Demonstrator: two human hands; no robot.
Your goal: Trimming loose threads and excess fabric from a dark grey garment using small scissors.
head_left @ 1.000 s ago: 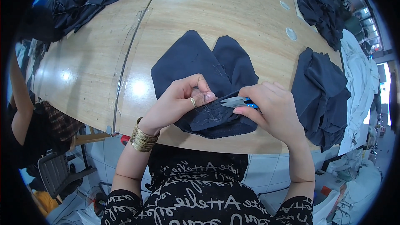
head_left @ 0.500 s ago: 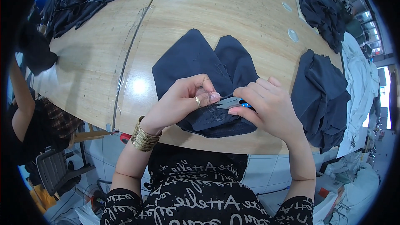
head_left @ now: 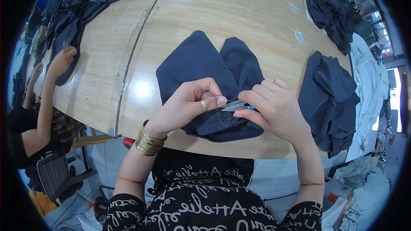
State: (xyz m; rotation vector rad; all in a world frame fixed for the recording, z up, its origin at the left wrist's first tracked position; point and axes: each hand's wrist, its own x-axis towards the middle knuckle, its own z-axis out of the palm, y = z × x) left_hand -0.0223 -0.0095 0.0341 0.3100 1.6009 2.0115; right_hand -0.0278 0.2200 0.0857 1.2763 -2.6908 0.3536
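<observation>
A dark navy garment piece (head_left: pixel 192 57) lies on the table before me, its far end split into two flaps. Loose threads (head_left: pixel 220 117) hang along its seam. My left hand (head_left: pixel 199 98), with a ring and a gold cuff bracelet at the wrist, pinches a bunch of these threads between thumb and forefinger. In my right hand (head_left: pixel 272 109) is a pair of thread snips (head_left: pixel 234 105) with grey blades and blue parts. The blades point left and reach the threads right beside my left fingertips. My fingers partly hide the snips' handles.
More dark garments lie in a pile (head_left: pixel 329 102) at the right, another (head_left: pixel 332 19) at the far right and a heap (head_left: pixel 92 0) at the far left. White cloth (head_left: pixel 368 90) hangs beyond the right edge. A co-worker's hand (head_left: pixel 63 60) works over the left table.
The snips' blades have come closer together at the threads, while both my hands stay nearly in place. At the left, the co-worker's arm has moved in over the table beside dark cloth.
</observation>
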